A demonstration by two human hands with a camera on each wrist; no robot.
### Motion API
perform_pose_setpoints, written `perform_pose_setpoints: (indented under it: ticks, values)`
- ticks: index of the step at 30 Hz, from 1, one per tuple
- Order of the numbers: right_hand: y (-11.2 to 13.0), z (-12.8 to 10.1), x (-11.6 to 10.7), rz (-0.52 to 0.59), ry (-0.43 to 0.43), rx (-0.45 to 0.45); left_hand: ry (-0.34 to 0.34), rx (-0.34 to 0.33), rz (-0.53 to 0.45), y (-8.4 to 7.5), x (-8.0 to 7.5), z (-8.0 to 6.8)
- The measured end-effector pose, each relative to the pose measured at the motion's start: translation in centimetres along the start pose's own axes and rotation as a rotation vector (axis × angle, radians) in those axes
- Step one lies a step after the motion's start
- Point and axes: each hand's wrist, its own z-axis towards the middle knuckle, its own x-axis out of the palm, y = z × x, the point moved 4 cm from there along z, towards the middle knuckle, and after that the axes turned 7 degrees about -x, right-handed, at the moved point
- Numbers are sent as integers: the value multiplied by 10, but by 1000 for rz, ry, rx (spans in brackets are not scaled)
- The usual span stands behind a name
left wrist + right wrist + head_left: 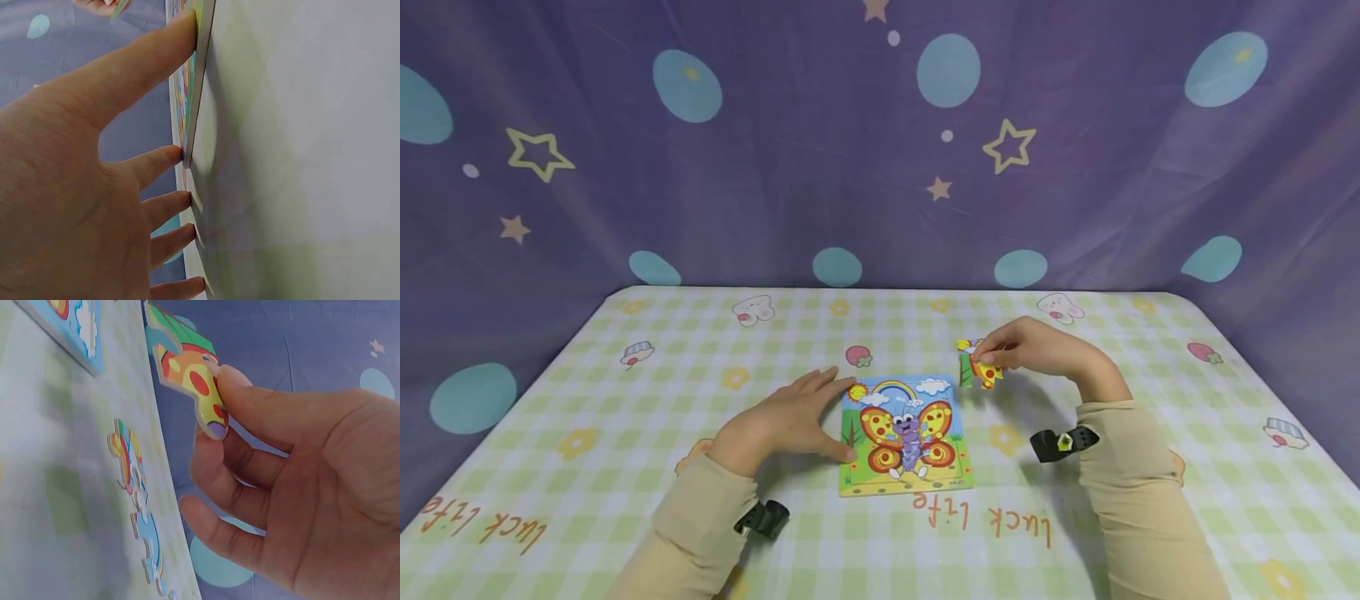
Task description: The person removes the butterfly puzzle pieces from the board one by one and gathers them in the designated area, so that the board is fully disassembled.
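One butterfly puzzle board (906, 437) lies on one desk (625, 433) covered by a checked cloth. One puzzle piece (190, 375) is pinched in the right hand (1037, 350). The right wrist view shows two more loose pieces on the cloth: a rainbow piece (127, 459) and a blue piece (150, 550); whether others lie beyond is unclear. Two hands show, the left hand (782, 421) being the second. Two black wrist straps are in sight, one (763, 518) on the left arm and one (1063, 442) on the right.

A home-like play corner set up for recording. A table (625, 392) wears a green checked cloth with cartoon prints, and a purple curtain (775, 167) patterned with stars and dots hangs behind it.
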Motion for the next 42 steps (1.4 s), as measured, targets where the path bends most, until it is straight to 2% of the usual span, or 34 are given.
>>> perform_pose_setpoints:
  ticks: [4, 15, 22, 27, 42]
  values:
    - [-4, -1, 0, -3, -16, 7, 3, -3, 2, 0, 1, 0]
    - [-14, 8, 11, -24, 14, -32, 5, -3, 5, 1, 2, 0]
    - [-17, 8, 14, -59, 25, 6, 11, 0, -1, -2, 2, 1]
    - [-17, 8, 16, -73, 35, -3, 8, 0, 5, -3, 0, 0]
    - [-22, 13, 21, -55, -39, 117, 20, -3, 3, -2, -2, -1]
